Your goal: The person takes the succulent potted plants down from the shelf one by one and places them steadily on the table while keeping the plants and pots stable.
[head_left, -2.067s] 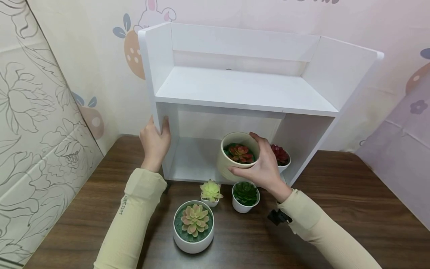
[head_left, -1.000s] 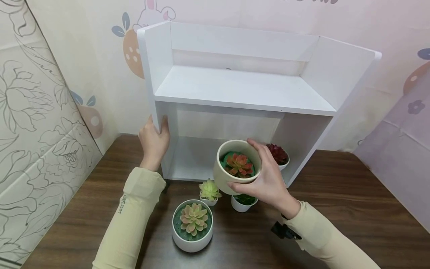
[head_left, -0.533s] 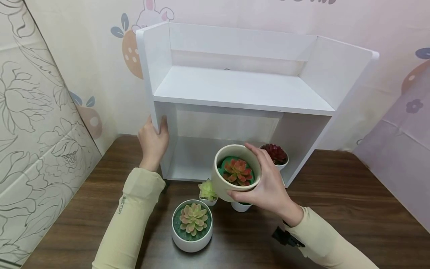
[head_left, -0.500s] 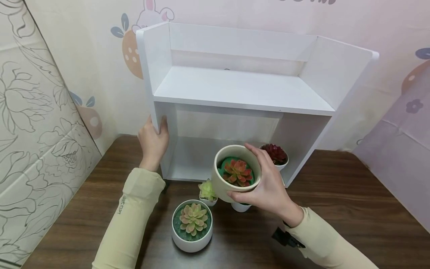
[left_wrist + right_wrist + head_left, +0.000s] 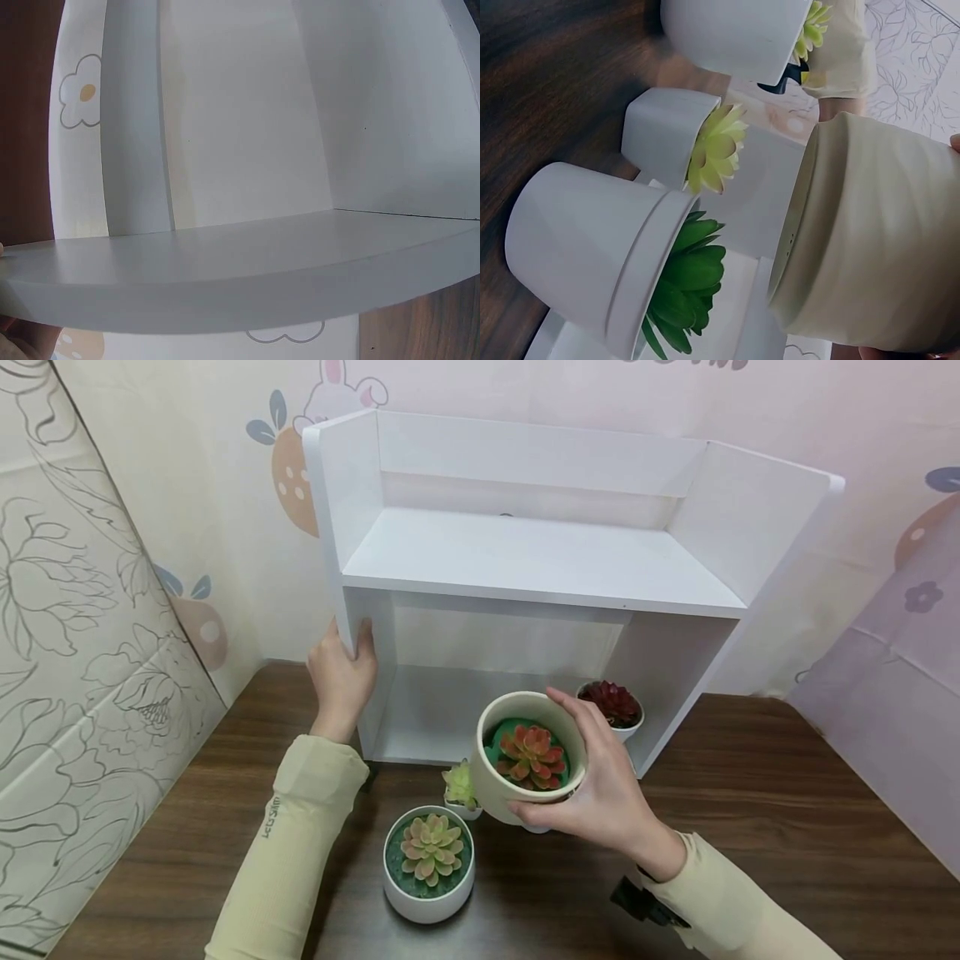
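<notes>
My right hand (image 5: 600,785) grips the rim of a cream plant pot (image 5: 491,785) holding a red-orange succulent (image 5: 532,757). The pot hangs above the table, in front of the shelf, tilted toward me. In the right wrist view the pot's underside (image 5: 799,225) shows, and beneath it stands a white pot (image 5: 592,247) with a dark green succulent (image 5: 686,289), mostly hidden in the head view. My left hand (image 5: 342,681) holds the left side panel of the white shelf (image 5: 536,560), thumb inside and fingers outside.
On the table (image 5: 795,827), a white bowl pot with a pale pink-green succulent (image 5: 432,850) stands in front. Behind it is a small yellow-green succulent (image 5: 459,785). A dark red succulent (image 5: 611,703) in a white pot stands at the lower shelf's right end.
My right hand has brought the cream pot down and toward me, away from the lower compartment. It now covers the green succulent in the head view. My left hand stays on the panel.
</notes>
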Demonstrator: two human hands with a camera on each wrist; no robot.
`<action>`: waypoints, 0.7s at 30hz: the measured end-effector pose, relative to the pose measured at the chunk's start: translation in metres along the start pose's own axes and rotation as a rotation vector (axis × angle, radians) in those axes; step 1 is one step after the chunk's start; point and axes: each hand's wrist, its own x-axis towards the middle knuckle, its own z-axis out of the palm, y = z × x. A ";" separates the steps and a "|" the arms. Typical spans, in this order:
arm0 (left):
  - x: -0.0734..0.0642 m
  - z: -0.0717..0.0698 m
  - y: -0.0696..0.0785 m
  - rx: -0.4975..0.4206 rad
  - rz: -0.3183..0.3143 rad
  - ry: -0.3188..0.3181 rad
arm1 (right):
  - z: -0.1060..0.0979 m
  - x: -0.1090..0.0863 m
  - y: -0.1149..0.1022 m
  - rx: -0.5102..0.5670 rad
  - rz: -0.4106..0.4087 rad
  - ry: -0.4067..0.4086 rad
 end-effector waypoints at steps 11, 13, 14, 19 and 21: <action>0.000 0.000 0.000 -0.006 0.005 -0.001 | -0.002 -0.007 -0.006 0.014 -0.023 -0.008; 0.000 0.000 0.000 -0.010 0.005 -0.004 | -0.003 -0.008 -0.007 0.011 -0.028 -0.010; 0.000 0.000 0.000 -0.013 0.006 -0.006 | -0.004 -0.008 -0.008 0.008 -0.029 -0.010; -0.001 -0.001 0.001 -0.016 0.007 -0.010 | -0.006 -0.012 -0.011 0.003 -0.024 -0.019; -0.001 -0.001 0.000 -0.015 0.005 -0.008 | -0.007 -0.014 -0.012 0.003 -0.018 -0.023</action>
